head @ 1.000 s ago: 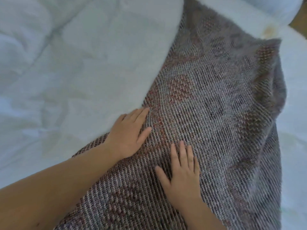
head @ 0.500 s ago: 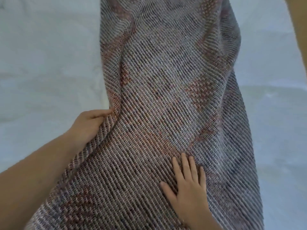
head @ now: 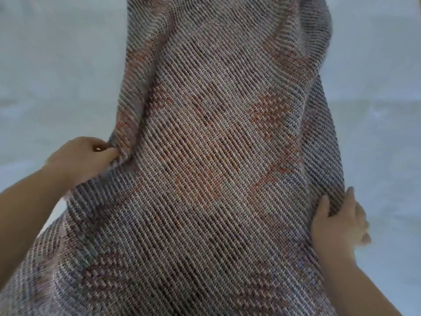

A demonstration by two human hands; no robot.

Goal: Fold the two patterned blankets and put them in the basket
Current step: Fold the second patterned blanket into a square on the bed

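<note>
A grey knitted patterned blanket [head: 216, 156] with faded orange-red motifs lies lengthwise over a pale bed, filling the middle of the view. My left hand [head: 82, 158] pinches its left edge, which is bunched into a fold by my fingers. On the right edge, lower down, my right hand [head: 339, 222] holds the blanket with the thumb on top and the fingers curled under. Only one blanket is in view, and no basket shows.
A pale blue-white bedcover [head: 57, 76] spreads on both sides of the blanket, softly wrinkled. My forearms come in from the lower left and lower right corners.
My right hand has left the middle of the blanket and taken its right edge. My left hand has closed on the left edge and drawn it up into a fold.
</note>
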